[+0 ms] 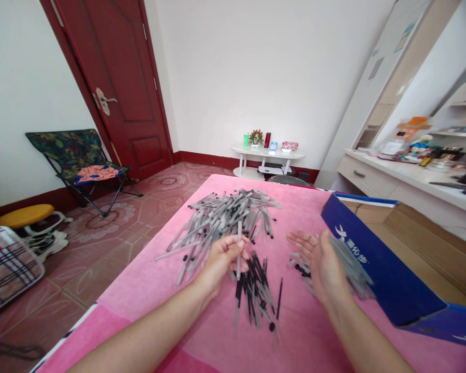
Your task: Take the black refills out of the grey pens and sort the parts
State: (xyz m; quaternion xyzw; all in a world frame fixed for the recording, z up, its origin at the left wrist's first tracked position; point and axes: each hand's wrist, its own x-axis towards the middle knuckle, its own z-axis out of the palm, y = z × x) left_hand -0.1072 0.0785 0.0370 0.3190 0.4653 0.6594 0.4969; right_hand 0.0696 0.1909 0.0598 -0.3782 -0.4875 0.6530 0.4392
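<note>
A pink cloth covers the table [147, 290]. A big heap of grey pen barrels [221, 217] lies at its middle. Closer to me lies a smaller pile of black-tipped refills [256, 290]. My left hand [223, 259] pinches one clear pen barrel [239, 248] upright above the refills. My right hand [322, 264] is stretched out, palm turned left, with a blurred bundle of grey pens [351, 269] on its far side, next to the blue box. Whether that hand grips the bundle is unclear.
An open blue cardboard box [376, 264] sits at the table's right. A folding chair [77, 160], a yellow stool [23, 215] and a red door [120, 83] stand at left. A white side table [267, 155] is at the far wall, a dresser [404, 181] at right.
</note>
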